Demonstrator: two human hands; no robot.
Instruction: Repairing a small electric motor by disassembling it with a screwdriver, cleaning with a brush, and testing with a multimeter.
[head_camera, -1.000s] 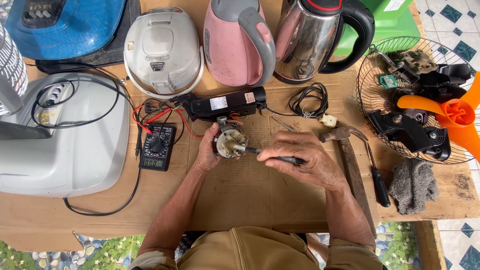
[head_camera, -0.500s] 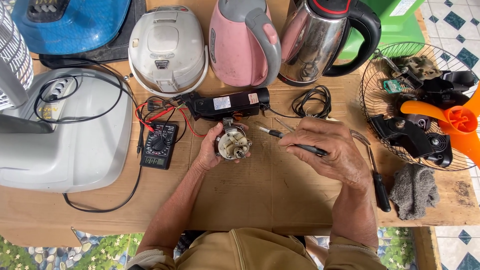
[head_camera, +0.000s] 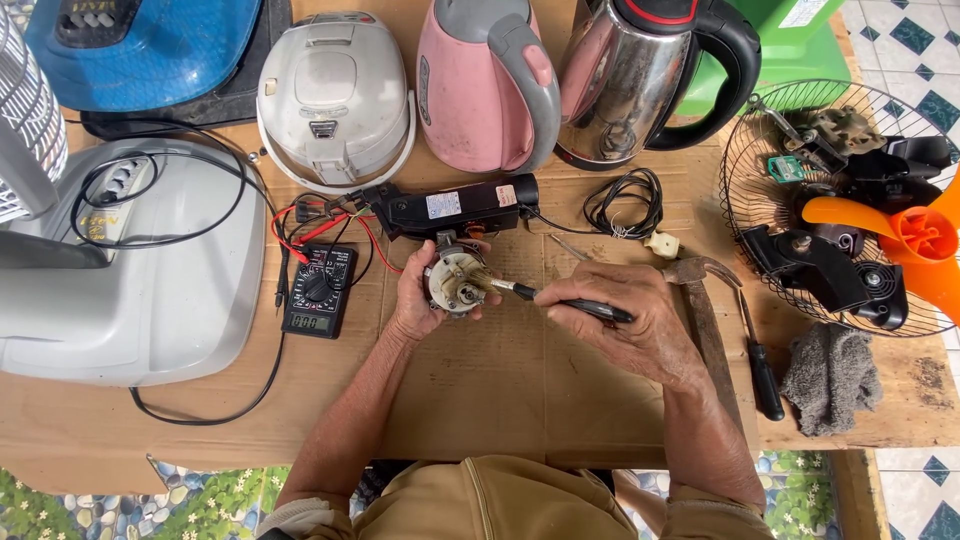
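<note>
2 hands busy: your left hand (head_camera: 415, 300) grips the small motor (head_camera: 455, 282) over the cardboard (head_camera: 480, 380); your right hand (head_camera: 630, 320), pulled back 0.5 s ago, now has the screwdriver (head_camera: 560, 300) tip on its hub.

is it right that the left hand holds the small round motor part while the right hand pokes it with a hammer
Not quite. In the head view the left hand does hold the small round motor part, but the right hand works on it with a black-handled screwdriver. The hammer lies on the table beside that hand.

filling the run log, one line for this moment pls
left hand: holds small motor | right hand: black screwdriver, tip on motor
</note>
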